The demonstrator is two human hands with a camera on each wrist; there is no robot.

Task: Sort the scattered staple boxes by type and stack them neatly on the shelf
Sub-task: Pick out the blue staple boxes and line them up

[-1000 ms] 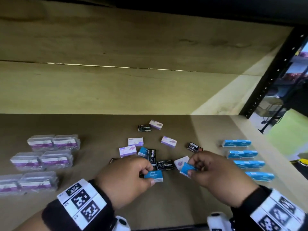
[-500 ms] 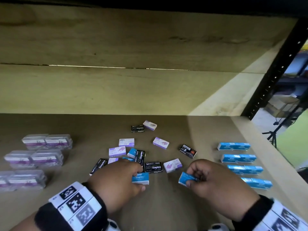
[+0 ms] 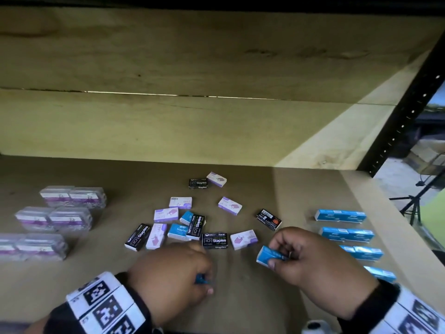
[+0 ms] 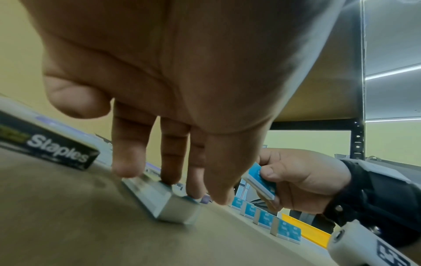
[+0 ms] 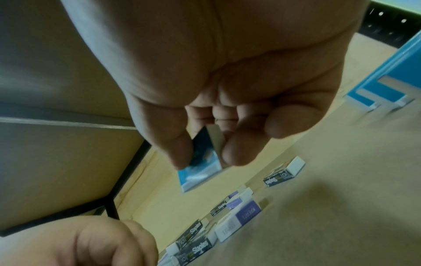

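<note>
Small staple boxes lie scattered mid-shelf: black ones (image 3: 214,239), purple-and-white ones (image 3: 243,239) and blue ones (image 3: 177,231). My left hand (image 3: 204,276) is at the front of the pile. Its straight fingers (image 4: 168,162) press down on a blue box (image 4: 164,199) lying flat on the shelf, and in the head view the hand hides most of this box (image 3: 201,282). My right hand (image 3: 279,257) pinches another blue box (image 3: 268,254) between thumb and fingers, lifted off the board. The right wrist view shows that box (image 5: 200,171) tilted below the fingertips.
Blue boxes stand in short rows (image 3: 340,216) along the shelf's right side. Clear plastic cases with purple labels (image 3: 72,197) sit in pairs at the left. A black upright post (image 3: 407,116) marks the right corner. The wooden back wall (image 3: 168,131) closes the rear.
Both hands have drawn back from the pile toward the front edge. The left hand slid its blue box along and now covers it, and the right hand carried its blue box a little rightward.
</note>
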